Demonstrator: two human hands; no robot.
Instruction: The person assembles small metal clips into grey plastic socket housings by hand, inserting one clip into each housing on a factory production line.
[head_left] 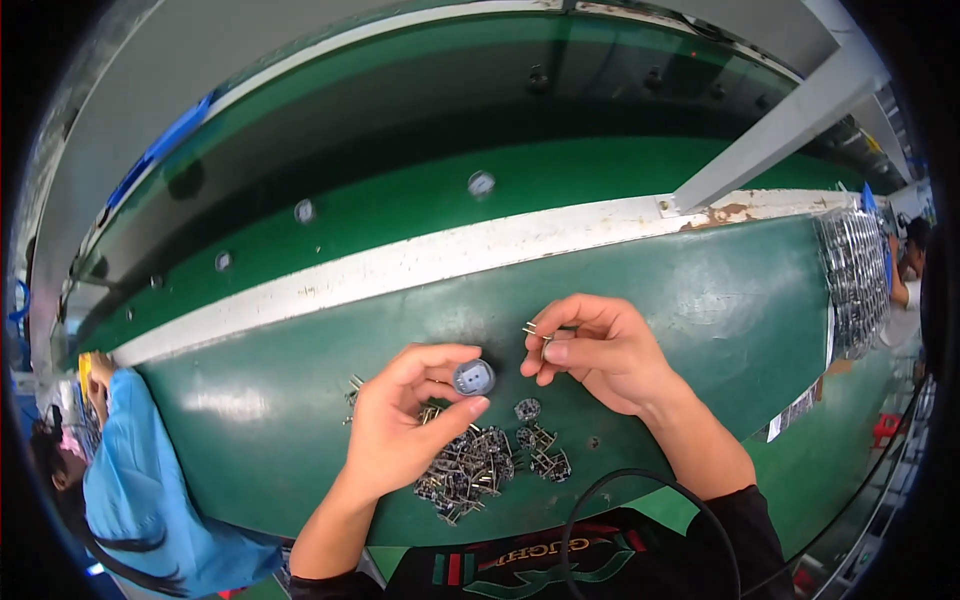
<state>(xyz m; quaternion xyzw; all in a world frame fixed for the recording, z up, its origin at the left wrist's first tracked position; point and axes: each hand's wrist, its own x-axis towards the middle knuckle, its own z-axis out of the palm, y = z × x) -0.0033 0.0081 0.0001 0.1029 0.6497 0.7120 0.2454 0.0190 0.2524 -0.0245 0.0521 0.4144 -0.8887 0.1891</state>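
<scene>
Between the thumb and fingers of my left hand (400,420) is a small round grey plastic housing (474,378), its slotted face turned up. To its right, my right hand (610,355) pinches a small part with metal pins (536,331); the fingers hide most of its body. The two hands are apart above the green table. Below them lies a heap of small circuit boards with metal pins (465,472), partly behind my left hand. A round circuit board (527,409) and a small cluster of boards (550,464) sit just right of the heap.
Beyond a white rail (420,248), a green conveyor belt (400,205) carries several round parts. A grey metal post (770,115) rises at the right. Clear plastic trays (855,285) are stacked at the right end. A co-worker's blue sleeve (140,430) reaches in at left. A black cable (640,473) loops near me.
</scene>
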